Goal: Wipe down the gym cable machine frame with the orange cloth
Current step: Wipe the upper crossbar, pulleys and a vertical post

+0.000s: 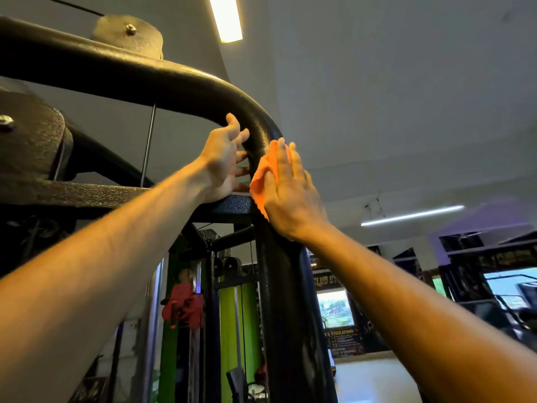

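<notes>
Up at the bend of the black frame tube (261, 132), my right hand (287, 196) presses the orange cloth (263, 177) flat-fingered against it while my left hand (225, 161) braces with spread fingers; the upright below looks yet to be wiped

The black frame (180, 85) curves from a top bar into an upright. An orange cloth (263, 181) lies against the bend, apparently pressed flat; both hands touch the frame.

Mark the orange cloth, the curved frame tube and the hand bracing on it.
orange cloth (263, 177): head view, bare fold left of the pressing hand.
curved frame tube (180, 88): head view, top of the bend.
left hand (222, 161): head view, palm.
</notes>
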`<move>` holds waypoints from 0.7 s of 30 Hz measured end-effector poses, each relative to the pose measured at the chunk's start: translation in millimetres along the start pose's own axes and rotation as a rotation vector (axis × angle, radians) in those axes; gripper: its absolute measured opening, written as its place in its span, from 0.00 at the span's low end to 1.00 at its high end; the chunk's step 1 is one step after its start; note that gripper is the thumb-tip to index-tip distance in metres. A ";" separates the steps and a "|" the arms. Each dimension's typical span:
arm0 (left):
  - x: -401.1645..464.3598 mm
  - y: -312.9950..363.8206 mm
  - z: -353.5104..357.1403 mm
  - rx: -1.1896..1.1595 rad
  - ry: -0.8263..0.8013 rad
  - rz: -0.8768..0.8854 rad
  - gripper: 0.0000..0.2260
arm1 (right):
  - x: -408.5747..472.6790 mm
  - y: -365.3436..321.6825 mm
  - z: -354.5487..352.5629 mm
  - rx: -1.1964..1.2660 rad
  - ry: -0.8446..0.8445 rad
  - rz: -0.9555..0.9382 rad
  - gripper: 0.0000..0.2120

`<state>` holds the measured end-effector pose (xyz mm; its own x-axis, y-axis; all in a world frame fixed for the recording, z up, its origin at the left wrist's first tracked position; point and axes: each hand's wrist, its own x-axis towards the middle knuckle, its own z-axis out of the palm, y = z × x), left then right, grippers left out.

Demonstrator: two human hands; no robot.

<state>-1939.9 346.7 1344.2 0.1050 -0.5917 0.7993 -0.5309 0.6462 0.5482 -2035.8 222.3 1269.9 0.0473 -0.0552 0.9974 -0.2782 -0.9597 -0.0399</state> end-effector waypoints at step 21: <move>-14.7 5.9 4.4 -0.038 -0.012 0.007 0.30 | 13.7 -19.5 8.8 0.000 0.050 0.064 0.30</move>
<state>-1948.3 357.1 1334.6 0.0908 -0.5927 0.8003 -0.4994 0.6682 0.5515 -2021.2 237.9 1283.8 -0.0183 -0.1022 0.9946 -0.2792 -0.9547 -0.1032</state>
